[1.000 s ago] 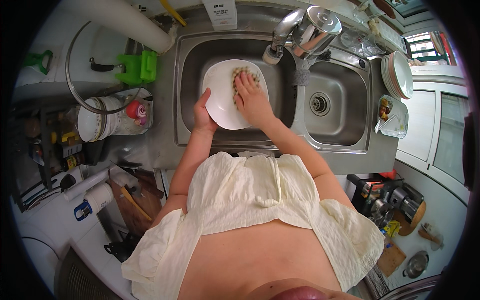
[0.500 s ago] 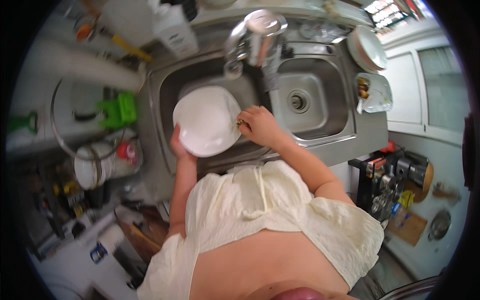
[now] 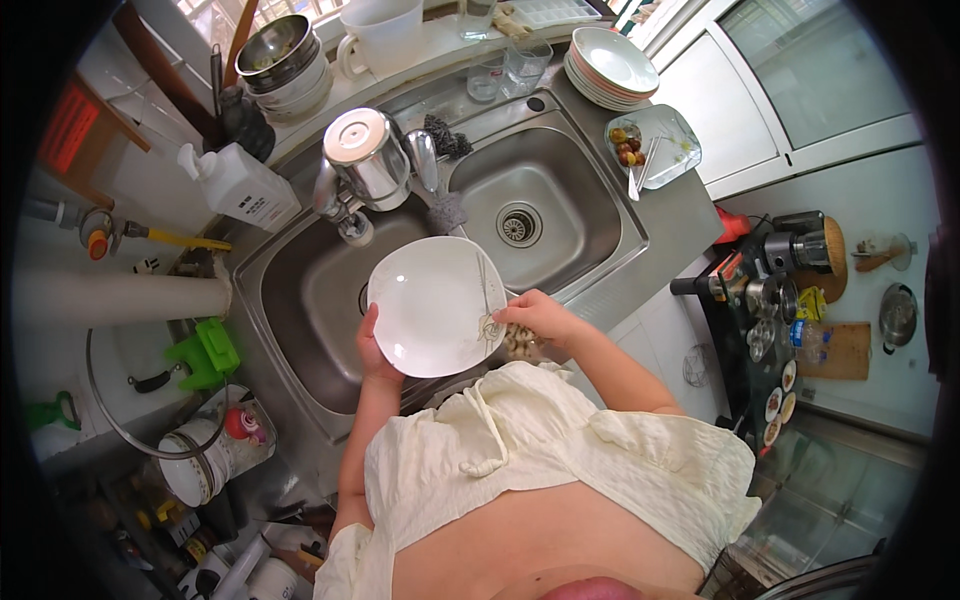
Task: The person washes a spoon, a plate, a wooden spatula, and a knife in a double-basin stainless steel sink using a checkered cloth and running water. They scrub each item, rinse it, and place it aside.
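Observation:
A white rounded plate (image 3: 425, 300) with a faint pattern is held over the left sink basin (image 3: 290, 320). My left hand (image 3: 375, 345) grips its left edge, thumb on the rim. My right hand (image 3: 540, 316) is closed at the plate's right rim, holding a bunched patterned cloth (image 3: 523, 345) that hangs beside the plate. The chrome faucet (image 3: 355, 225) is just above the plate, with a metal cylinder (image 3: 366, 160) on it. A grey scrubber (image 3: 448, 212) lies on the divider between the basins.
The right basin (image 3: 590, 200) has a drain. Stacked plates (image 3: 610, 70) and a tray with food (image 3: 670, 140) stand on the right counter. A white jug (image 3: 240, 190) is behind the faucet. A green plastic rack (image 3: 205, 355) and dishes (image 3: 195, 460) are at left; a black shelf (image 3: 740, 340) is lower right.
My right hand has gone from lying on the plate's face with the cloth to gripping at its right rim, cloth bunched beside it. The whole view has turned.

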The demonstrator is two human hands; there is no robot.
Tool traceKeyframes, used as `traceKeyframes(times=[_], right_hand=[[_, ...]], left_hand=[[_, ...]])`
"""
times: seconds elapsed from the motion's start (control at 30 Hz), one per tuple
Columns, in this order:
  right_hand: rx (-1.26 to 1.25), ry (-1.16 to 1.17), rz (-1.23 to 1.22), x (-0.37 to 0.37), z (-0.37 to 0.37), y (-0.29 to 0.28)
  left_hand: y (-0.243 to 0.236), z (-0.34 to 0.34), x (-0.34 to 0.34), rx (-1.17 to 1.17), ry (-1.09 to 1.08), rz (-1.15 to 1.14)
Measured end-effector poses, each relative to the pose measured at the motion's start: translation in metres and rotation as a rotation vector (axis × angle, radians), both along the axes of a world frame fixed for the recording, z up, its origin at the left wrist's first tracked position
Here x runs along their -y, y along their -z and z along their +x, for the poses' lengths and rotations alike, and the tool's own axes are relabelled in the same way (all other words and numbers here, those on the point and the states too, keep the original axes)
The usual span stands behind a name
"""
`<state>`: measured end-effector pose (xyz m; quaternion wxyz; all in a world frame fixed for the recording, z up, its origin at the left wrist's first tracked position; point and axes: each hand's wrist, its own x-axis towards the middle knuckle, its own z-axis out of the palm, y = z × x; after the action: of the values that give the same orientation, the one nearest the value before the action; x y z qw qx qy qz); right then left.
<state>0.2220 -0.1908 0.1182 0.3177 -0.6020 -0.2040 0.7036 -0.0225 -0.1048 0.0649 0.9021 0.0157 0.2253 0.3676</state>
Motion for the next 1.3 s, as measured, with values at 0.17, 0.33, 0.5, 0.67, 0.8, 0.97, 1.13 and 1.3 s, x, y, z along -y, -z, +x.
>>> traceKeyframes(times=[0.17, 0.33, 0.5, 0.67, 0.8, 0.97, 1.13, 1.3], right_hand=[[0.104, 0.094, 0.01, 0.01, 0.034, -0.003], [0.194, 0.304, 0.143, 0.007, 0.121, -0.029], [0.218, 0.716, 0.368, -0.065, 0.189, -0.048], [0.215, 1.02, 0.462, -0.159, 0.284, -0.015], [0.249, 1.155, 0.482, -0.214, 0.34, 0.008], [0.277, 1.255, 0.439, -0.247, 0.362, 0.036], [0.323, 1.281, 0.398, -0.248, 0.366, 0.033], [0.291, 1.15, 0.365, -0.258, 0.36, 0.03]], left_hand=[[-0.03, 0.037, -0.006, 0.027, 0.16, 0.077], [-0.025, 0.029, -0.011, -0.061, 0.281, 0.156], [0.001, -0.007, -0.008, -0.142, 0.18, 0.059], [0.008, -0.03, -0.004, -0.208, 0.026, -0.014], [0.017, -0.049, 0.0, -0.277, -0.083, -0.052], [0.018, -0.064, 0.007, -0.307, -0.169, -0.082], [0.024, -0.066, 0.002, -0.327, -0.199, -0.109], [0.018, -0.066, 0.0, -0.336, -0.221, -0.117]])
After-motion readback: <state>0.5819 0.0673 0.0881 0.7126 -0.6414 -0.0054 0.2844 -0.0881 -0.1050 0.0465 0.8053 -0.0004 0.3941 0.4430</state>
